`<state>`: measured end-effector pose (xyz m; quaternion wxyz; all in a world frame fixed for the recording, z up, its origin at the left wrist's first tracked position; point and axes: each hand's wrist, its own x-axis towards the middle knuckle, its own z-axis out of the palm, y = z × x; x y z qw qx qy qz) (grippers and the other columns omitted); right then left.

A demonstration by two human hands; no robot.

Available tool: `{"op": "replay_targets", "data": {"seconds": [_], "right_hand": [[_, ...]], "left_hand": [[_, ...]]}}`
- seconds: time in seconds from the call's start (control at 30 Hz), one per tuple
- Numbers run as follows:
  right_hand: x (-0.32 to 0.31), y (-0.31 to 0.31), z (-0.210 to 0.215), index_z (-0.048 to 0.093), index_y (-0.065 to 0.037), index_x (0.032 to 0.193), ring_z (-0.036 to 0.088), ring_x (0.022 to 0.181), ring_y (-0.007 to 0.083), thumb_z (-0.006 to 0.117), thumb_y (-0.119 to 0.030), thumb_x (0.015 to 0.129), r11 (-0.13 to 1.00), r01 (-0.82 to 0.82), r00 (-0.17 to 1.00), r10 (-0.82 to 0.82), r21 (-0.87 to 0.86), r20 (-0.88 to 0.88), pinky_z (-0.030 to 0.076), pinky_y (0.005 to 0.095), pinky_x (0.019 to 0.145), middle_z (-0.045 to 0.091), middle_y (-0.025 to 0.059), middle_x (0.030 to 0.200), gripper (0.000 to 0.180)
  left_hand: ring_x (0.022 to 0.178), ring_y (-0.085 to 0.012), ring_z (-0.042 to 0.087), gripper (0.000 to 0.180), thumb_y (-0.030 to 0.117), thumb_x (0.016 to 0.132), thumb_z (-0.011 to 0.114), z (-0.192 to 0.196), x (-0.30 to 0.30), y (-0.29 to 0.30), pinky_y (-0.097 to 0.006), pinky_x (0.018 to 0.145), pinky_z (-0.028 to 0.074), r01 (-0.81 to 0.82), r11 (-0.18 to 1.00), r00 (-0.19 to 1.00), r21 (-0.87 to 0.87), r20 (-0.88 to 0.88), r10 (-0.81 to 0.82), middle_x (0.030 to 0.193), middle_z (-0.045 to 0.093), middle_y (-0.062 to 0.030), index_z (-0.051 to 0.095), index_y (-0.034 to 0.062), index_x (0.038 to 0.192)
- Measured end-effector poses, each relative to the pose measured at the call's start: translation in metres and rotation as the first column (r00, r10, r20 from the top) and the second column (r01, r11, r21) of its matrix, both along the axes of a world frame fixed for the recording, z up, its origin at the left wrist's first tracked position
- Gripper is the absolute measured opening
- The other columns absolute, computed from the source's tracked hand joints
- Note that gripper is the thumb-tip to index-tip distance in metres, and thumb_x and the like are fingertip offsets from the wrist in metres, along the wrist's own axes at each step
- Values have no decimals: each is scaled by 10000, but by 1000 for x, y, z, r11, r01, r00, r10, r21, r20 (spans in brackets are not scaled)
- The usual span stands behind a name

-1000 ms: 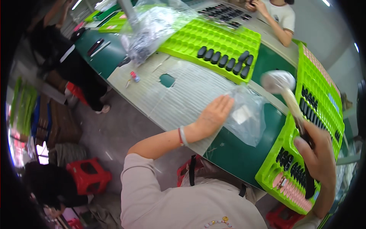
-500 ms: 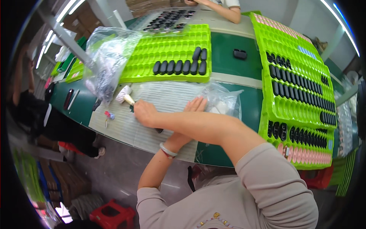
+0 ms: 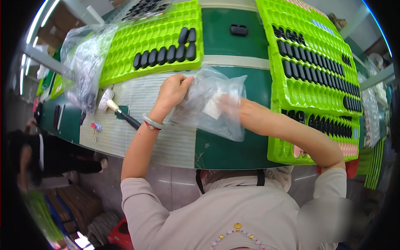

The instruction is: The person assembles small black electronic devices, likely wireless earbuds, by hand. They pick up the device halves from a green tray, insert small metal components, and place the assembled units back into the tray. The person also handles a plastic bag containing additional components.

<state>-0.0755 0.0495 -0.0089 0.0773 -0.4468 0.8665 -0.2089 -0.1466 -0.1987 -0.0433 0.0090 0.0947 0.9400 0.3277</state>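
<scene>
Tabletop (image 3: 233, 154), green, runs broadly across the view; clock positions are counted from the clear plastic bag between the hands. Bright green trays (image 3: 300, 98) at three o'clock carry rows of black and pink pieces, with some bare cells. Another green tray (image 3: 137, 39), between ten and eleven, bears nine dark oblong cases (image 3: 161, 55) in its near corner. Pale ribbed sheet (image 3: 162, 143) spreads at nine o'clock, and a crumpled transparent bag (image 3: 85, 62) slumps at ten, against that tray's left end.

At the centre, the clear plastic bag (image 3: 233, 125) hangs or lies, I cannot tell which, over the sheet's right edge. Brush (image 3: 123, 113), dark-handled with a white-wrapped head, lies on the sheet at nine o'clock. Left hand (image 3: 174, 89) pinches the bag's film at ten, thumb against curled fingers. Right hand (image 3: 233, 108) comes from three, blurred behind the film; its grip cannot be told. Near its fingers shows a white piece (image 3: 212, 107). Smaller still, a red-and-blue item (image 3: 96, 127) rests between eight and nine.
</scene>
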Motion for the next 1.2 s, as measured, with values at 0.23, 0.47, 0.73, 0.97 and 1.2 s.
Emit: {"op": "replay_targets", "data": {"seconds": [0.23, 0.47, 0.73, 0.97, 1.2], "right_hand": [[7, -4, -31, 396, 26, 1283, 483, 1128, 354, 544, -62, 785, 987, 144, 941, -160, -74, -297, 389, 422, 973, 458, 223, 1251, 527], [-1, 12, -38, 468, -14, 1179, 454, 1027, 331, 734, -108, 652, 987, 156, 977, -158, -25, -146, 428, 409, 865, 478, 154, 1145, 597], [-2, 15, -34, 525, 14, 1084, 465, 1028, 370, 692, -50, 684, 976, 158, 987, -155, -147, 29, 429, 416, 886, 474, 188, 1158, 438], [-4, 32, -53, 555, -8, 1072, 537, 1019, 323, 481, -22, 815, 956, 124, 991, -109, -264, 73, 447, 375, 888, 529, 173, 1094, 268], [21, 145, 11, 573, -37, 908, 604, 852, 256, 587, -112, 786, 901, 294, 822, -408, -318, -397, 519, 341, 668, 582, 78, 905, 144]], "left_hand": [[562, -44, 406, 250, 200, 901, 577, 7, 1, 6, -227, 498, 333, 41, 944, 994, 328, -111, -5, 608, 525, 30, 647, -27, 821], [546, -70, 420, 253, 201, 901, 583, 9, 4, 9, -239, 503, 342, -68, 966, 976, 250, -186, 116, 573, 514, -17, 640, -24, 800], [1074, -312, 531, 272, 197, 832, 631, 55, 56, 58, -408, 945, 383, 245, 967, 680, -62, -700, -217, 1115, 601, -125, 613, 63, 1068], [1160, -288, 471, 346, 413, 830, 582, 59, 80, 77, -500, 1048, 276, 466, 748, 593, -474, -460, -661, 1133, 614, -66, 637, 74, 789], [1168, -382, 435, 288, 305, 906, 512, 53, 93, 103, -525, 1016, 291, 450, 861, 696, -239, -511, -505, 1190, 572, -134, 632, 48, 959]]}}
